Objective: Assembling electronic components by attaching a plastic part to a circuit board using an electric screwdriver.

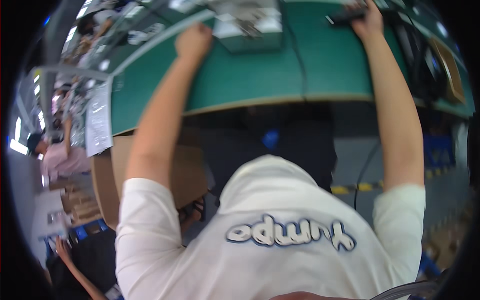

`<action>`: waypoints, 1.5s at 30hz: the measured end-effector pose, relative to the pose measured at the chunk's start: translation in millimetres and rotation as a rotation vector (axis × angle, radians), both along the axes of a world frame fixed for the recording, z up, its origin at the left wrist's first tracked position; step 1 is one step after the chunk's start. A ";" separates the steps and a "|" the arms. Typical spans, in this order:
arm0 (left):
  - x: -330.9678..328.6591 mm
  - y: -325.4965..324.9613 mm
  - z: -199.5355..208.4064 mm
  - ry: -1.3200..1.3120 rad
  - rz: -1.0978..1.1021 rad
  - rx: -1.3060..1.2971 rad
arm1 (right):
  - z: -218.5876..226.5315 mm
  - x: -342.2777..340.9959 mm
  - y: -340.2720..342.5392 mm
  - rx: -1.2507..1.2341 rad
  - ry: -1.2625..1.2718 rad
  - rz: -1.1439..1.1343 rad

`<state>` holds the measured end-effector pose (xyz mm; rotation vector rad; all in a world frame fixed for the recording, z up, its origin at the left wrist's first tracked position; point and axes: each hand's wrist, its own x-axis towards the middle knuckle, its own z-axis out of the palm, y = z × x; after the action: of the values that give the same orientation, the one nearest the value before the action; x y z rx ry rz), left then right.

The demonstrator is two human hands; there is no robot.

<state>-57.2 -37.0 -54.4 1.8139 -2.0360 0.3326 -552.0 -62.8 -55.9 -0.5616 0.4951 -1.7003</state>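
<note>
At far left, a co-worker in a pink top [65, 161] stands beyond the surface [150, 85]; any marks on the pale sheet [99, 120] at its left end are too blurred to read. Next, a brown carton [106, 187] stands below the edge. The left hand [194, 42] is curled just beside the white box [248, 37], whether gripping anything I cannot tell; the box's dark print or contents are unclear. A cable [298, 57] runs rightward of it. Puffy white lettering [290, 234], outlined blue, crosses the white shirt [280, 270] upside down. Well apart from the left, the right hand [369, 22] is clamped on a black device [344, 18] above the surface's far right part.
</note>
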 end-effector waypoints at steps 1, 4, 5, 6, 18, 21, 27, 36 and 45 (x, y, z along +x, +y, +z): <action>0.0 5.9 0.9 0.063 -0.046 -0.032 | 6.6 14.6 -2.0 0.061 -0.035 -0.046; 11.5 28.8 8.2 0.086 -0.012 -0.061 | 4.2 42.5 15.6 0.178 -0.045 -0.026; 6.4 30.7 10.7 0.127 -0.028 -0.077 | 11.9 42.7 18.3 0.226 0.004 -0.088; 0.3 33.8 13.3 0.149 -0.044 -0.083 | 12.6 35.1 18.0 0.252 0.033 -0.077; 3.8 36.9 44.7 0.326 -0.138 0.105 | 39.0 49.9 19.5 0.300 0.130 -0.151; 9.5 35.9 54.0 0.357 -0.137 0.182 | 41.1 54.7 19.7 0.309 0.135 -0.136; 13.3 22.1 49.2 0.406 -0.159 0.194 | 45.8 57.8 23.0 0.342 0.101 -0.124; 2.4 27.4 35.6 0.484 -0.122 0.051 | 48.3 54.2 28.8 0.337 0.084 -0.144; 0.4 -1.6 32.0 0.255 -0.411 0.079 | 44.1 59.7 26.3 0.303 0.177 -0.122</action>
<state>-56.8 -38.7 -22.4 1.3481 -2.1894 -0.0930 -492.4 -36.5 -11.9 -0.4697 0.9128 -1.6567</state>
